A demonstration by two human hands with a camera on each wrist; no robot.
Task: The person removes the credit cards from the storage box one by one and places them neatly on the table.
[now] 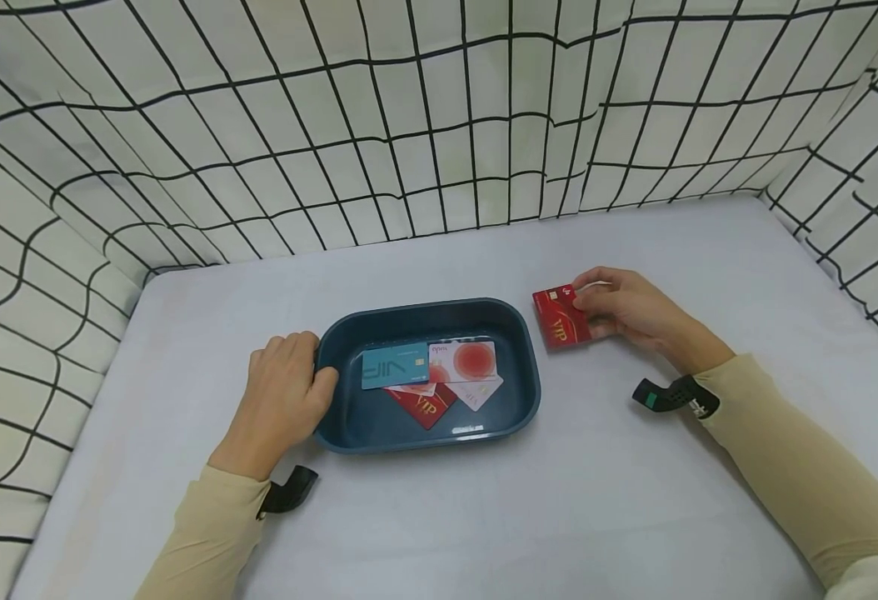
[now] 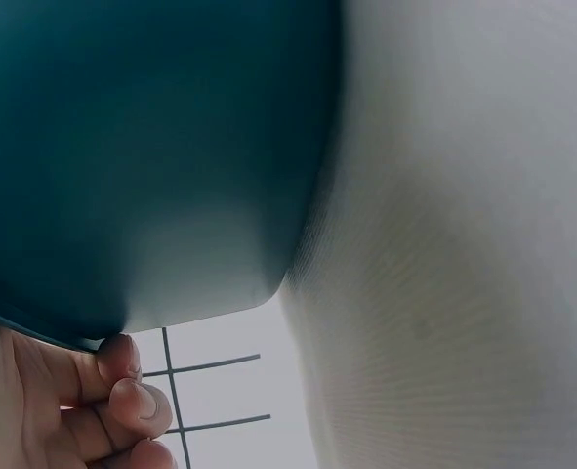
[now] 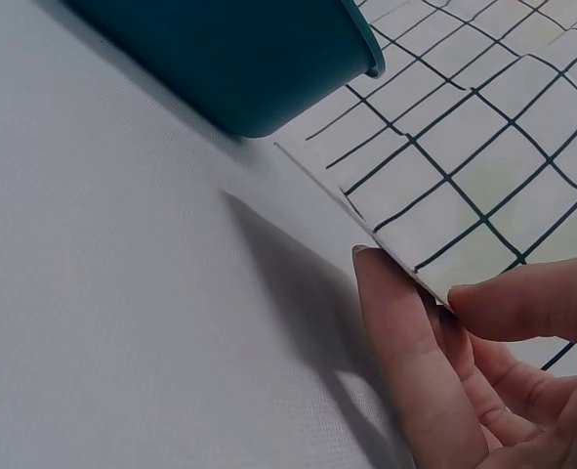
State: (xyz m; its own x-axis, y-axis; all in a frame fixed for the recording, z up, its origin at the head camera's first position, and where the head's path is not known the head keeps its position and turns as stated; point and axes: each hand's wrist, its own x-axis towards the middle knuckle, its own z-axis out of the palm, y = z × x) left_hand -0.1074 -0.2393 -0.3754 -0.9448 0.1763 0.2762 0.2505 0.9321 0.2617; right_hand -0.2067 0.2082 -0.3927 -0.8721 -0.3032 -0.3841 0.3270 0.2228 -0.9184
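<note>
A dark blue tray stands mid-table with several cards inside. A teal VIP card and a white card with red circles lie over a red VIP card and a pale card. My left hand grips the tray's left rim; in the left wrist view curled fingers show at the rim. To the right of the tray, my right hand pinches another red VIP card between thumb and fingers. The right wrist view shows this card edge-on, above its shadow on the cloth.
A white cloth covers the table. Behind it and along both sides stands a white wall with a black grid. Black wrist devices sit at both sleeves.
</note>
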